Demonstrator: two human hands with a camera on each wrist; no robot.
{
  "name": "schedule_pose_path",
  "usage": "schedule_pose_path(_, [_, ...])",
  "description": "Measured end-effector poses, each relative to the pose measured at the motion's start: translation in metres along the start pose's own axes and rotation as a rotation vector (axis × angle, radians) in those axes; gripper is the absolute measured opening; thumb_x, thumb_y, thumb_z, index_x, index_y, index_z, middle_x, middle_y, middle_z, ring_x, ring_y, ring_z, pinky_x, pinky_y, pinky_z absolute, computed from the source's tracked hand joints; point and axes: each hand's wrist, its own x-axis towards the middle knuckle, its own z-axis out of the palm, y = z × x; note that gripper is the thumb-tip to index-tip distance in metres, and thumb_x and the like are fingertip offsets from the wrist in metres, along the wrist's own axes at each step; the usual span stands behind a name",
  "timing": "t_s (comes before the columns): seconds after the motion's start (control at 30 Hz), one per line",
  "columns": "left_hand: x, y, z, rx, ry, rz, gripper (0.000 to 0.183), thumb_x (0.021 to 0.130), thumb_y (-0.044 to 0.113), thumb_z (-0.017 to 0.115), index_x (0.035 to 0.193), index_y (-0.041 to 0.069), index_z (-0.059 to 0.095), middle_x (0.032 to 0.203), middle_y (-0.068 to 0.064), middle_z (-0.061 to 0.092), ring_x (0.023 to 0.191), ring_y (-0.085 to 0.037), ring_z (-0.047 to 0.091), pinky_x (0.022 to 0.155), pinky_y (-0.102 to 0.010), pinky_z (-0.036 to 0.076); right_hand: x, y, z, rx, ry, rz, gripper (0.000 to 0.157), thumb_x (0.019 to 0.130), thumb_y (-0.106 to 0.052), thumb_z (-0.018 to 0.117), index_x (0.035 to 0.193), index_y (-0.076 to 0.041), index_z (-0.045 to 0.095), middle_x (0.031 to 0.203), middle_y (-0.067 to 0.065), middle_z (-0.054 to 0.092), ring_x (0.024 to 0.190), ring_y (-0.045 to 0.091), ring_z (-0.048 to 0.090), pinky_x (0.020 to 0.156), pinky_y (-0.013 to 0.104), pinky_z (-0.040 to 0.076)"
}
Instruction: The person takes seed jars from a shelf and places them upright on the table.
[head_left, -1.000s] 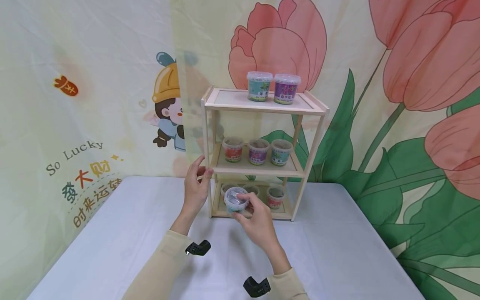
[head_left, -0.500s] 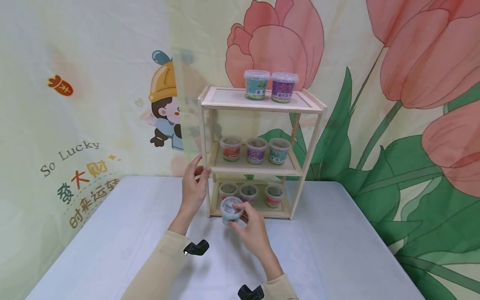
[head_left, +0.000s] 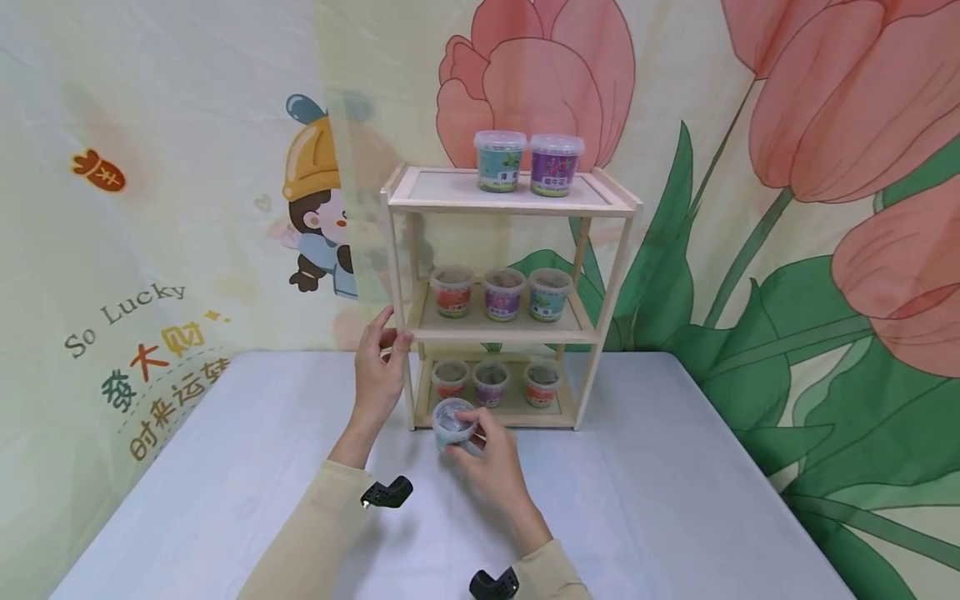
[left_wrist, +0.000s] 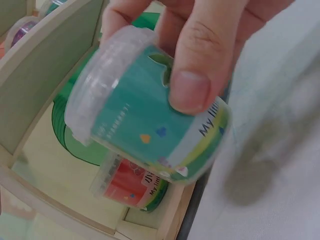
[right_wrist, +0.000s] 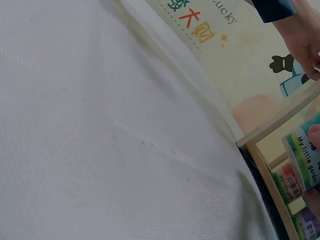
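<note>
My right hand (head_left: 491, 462) pinches a lidded plastic cup (head_left: 452, 427) with a teal "My little garden" label, thumb on its side. The cup is held tilted just in front of the wooden shelf's (head_left: 497, 421) bottom tier; the left wrist view shows its clear lid (left_wrist: 92, 87) and the thumb (left_wrist: 192, 90) on the label. My left hand (head_left: 378, 367) grips the shelf's left front post, thumb in front of it. Behind the held cup, a red cup (head_left: 451, 379), a purple cup (head_left: 491, 385) and another red cup (head_left: 542, 385) stand on the bottom tier.
On the middle tier stand red (head_left: 452, 293), purple (head_left: 503, 296) and teal (head_left: 550, 296) cups. A teal cup (head_left: 499, 162) and a purple cup (head_left: 555, 167) stand on top. The white-covered table (head_left: 660, 500) extends around the shelf; a printed cloth (head_left: 225, 167) hangs behind.
My right hand has drawn the teal cup down and outward from the bottom tier, uncovering the cups behind it. The left hand stays on the post; the head view has shifted slightly.
</note>
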Motion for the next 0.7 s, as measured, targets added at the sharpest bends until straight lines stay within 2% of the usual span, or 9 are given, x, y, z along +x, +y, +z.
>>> schedule_pose_path(0.17, [0.000,-0.001,0.000,-0.011,0.002,-0.011,0.054,0.107,0.022,0.065,0.158,0.018,0.049,0.121,-0.012,0.061,0.104,-0.011,0.057,0.085,-0.019,0.047,-0.002,0.007,0.009,0.018,-0.029,0.047,0.046,0.087,0.005,0.085,0.126,-0.010,0.066,0.136,0.016,0.065,0.127,0.030,0.066,0.101,0.031,0.055])
schedule_pose_path(0.43, [0.000,0.001,0.002,-0.015,0.000,-0.014,0.056,0.107,0.018,0.066,0.160,0.016,0.047,0.123,-0.017,0.060,0.104,-0.014,0.055,0.084,-0.019,0.045,-0.006,0.012,0.016,-0.030,-0.044,0.035,0.046,0.087,0.004,0.084,0.126,-0.011,0.066,0.134,0.014,0.067,0.125,0.029,0.067,0.099,0.033,0.057])
schedule_pose_path(0.7, [-0.001,0.001,0.000,0.011,-0.003,-0.016,0.054,0.108,0.023,0.064,0.159,0.018,0.048,0.122,-0.012,0.061,0.104,-0.012,0.057,0.084,-0.020,0.047,-0.007,0.019,0.019,-0.037,-0.056,0.049,0.046,0.087,0.003,0.085,0.126,-0.011,0.065,0.135,0.015,0.067,0.124,0.032,0.068,0.100,0.037,0.057])
